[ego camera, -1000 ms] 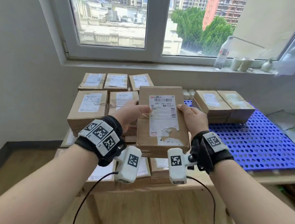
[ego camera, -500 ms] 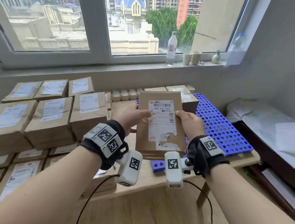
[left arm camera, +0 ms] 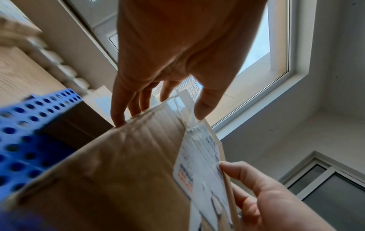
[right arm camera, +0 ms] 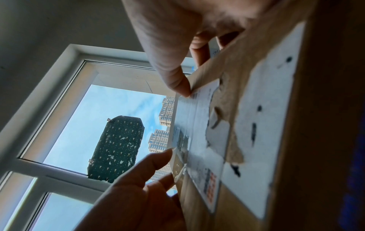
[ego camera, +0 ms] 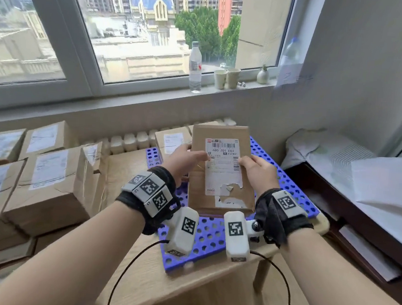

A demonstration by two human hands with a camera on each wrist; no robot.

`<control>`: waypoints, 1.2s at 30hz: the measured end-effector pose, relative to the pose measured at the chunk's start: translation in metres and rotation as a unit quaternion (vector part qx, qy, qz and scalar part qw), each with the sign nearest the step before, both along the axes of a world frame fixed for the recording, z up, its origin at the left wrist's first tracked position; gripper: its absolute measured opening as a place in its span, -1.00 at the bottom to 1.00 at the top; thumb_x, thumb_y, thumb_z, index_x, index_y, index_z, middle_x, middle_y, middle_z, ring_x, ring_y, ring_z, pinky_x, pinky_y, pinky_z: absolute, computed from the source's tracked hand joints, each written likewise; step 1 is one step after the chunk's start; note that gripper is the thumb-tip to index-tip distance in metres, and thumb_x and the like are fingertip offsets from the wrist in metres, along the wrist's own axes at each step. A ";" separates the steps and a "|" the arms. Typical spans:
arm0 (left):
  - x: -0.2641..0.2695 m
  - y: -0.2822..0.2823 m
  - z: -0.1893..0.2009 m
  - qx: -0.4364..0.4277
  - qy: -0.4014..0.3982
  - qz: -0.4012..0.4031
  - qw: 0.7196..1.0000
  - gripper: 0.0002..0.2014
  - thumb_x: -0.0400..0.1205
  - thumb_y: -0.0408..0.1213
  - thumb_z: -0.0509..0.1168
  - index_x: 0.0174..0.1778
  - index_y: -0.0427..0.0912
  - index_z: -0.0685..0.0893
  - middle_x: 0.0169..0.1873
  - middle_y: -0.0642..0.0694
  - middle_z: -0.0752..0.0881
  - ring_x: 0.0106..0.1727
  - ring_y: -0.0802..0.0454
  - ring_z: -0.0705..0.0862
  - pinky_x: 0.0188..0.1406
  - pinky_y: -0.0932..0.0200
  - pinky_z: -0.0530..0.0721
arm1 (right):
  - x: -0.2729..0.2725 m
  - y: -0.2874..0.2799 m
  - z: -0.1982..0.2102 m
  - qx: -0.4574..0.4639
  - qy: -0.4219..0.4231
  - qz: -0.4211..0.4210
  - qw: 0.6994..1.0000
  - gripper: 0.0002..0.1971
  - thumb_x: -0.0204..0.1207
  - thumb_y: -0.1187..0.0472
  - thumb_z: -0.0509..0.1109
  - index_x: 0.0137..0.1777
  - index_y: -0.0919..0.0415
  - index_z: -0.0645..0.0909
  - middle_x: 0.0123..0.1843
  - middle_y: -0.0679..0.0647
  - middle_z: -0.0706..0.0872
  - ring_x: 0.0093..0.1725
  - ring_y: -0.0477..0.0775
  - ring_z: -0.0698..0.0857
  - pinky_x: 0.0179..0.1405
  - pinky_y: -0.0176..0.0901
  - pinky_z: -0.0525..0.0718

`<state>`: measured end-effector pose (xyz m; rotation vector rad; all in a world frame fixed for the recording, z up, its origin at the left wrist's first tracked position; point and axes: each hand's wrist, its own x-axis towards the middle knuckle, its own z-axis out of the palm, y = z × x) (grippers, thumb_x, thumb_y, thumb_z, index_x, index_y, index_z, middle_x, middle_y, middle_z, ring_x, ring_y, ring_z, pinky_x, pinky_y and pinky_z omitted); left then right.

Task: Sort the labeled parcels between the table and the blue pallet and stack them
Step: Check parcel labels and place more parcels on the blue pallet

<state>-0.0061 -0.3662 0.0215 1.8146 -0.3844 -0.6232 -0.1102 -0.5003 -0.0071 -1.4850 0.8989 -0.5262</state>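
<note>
A flat brown parcel (ego camera: 218,197) with a torn white label is held upright above the blue pallet (ego camera: 208,234), which lies on the wooden table (ego camera: 184,286). My left hand (ego camera: 185,158) grips the parcel's left edge, thumb on the label. My right hand (ego camera: 256,167) grips the right edge, thumb on the front. In the left wrist view the left hand (left arm camera: 158,100) has its fingers behind the parcel (left arm camera: 122,171) and its thumb on the front. In the right wrist view the right hand (right arm camera: 189,73) pinches the parcel (right arm camera: 247,125) the same way. Another parcel (ego camera: 172,140) lies on the pallet's far end.
Several labeled parcels (ego camera: 46,183) are stacked on the left. On the windowsill stand a water bottle (ego camera: 195,67), two paper cups (ego camera: 226,78) and a small vase (ego camera: 263,74). A dark cabinet (ego camera: 349,212) with white sheets stands at the right.
The view has swung right from the parcel stacks to the pallet. Both hands have carried the parcel along and now hold it over the pallet, grip unchanged.
</note>
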 end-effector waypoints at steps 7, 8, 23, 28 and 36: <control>0.060 -0.091 -0.006 -0.022 0.030 -0.017 0.999 -0.64 0.60 -0.37 0.30 0.33 -0.24 0.57 0.18 -0.12 0.72 0.12 -0.04 0.68 -0.01 0.10 0.63 | 0.055 -0.087 0.005 -0.021 0.004 -0.033 0.999 -0.69 0.33 0.10 0.47 0.10 0.02 0.75 -0.04 -0.07 0.81 0.04 0.06 0.76 0.22 0.06 0.69; 0.068 -0.104 -0.005 -0.026 0.037 -0.016 0.999 -0.64 0.60 -0.37 0.30 0.33 -0.24 0.58 0.18 -0.11 0.73 0.10 -0.02 0.69 0.01 0.10 0.63 | 0.063 -0.099 0.007 -0.027 0.010 -0.033 0.999 -0.64 0.35 0.10 0.46 0.18 0.05 0.73 0.00 -0.06 0.81 0.05 0.03 0.76 0.23 0.04 0.68; 0.124 -0.227 -0.034 -0.079 0.140 -0.041 0.986 -0.63 0.61 -0.44 0.17 0.33 -0.16 0.60 -0.04 0.01 0.71 -0.12 0.12 0.64 -0.11 0.13 0.59 | 0.117 -0.223 -0.013 -0.063 0.067 -0.064 0.994 -0.63 0.36 0.11 0.38 0.18 0.06 0.73 -0.07 -0.10 0.83 -0.05 -0.04 0.77 0.16 -0.01 0.72; 0.133 -0.249 -0.041 -0.057 0.148 -0.017 0.987 -0.60 0.60 -0.42 0.16 0.37 -0.18 0.56 0.11 -0.05 0.71 0.00 0.04 0.63 0.06 0.04 0.60 | 0.135 -0.252 -0.026 -0.044 0.069 -0.028 0.996 -0.59 0.41 0.18 0.39 0.29 0.07 0.68 -0.12 -0.14 0.80 -0.15 -0.12 0.75 -0.02 -0.16 0.71; 0.148 -0.296 -0.063 -0.007 0.149 0.048 0.988 -0.68 0.64 -0.39 0.17 0.32 -0.23 0.56 0.11 -0.07 0.73 -0.07 0.11 0.68 -0.24 0.19 0.60 | 0.165 -0.305 -0.064 -0.031 0.127 0.072 0.989 -0.71 0.29 0.12 0.41 0.03 -0.07 0.72 -0.11 -0.13 0.82 -0.03 -0.02 0.78 0.19 0.08 0.71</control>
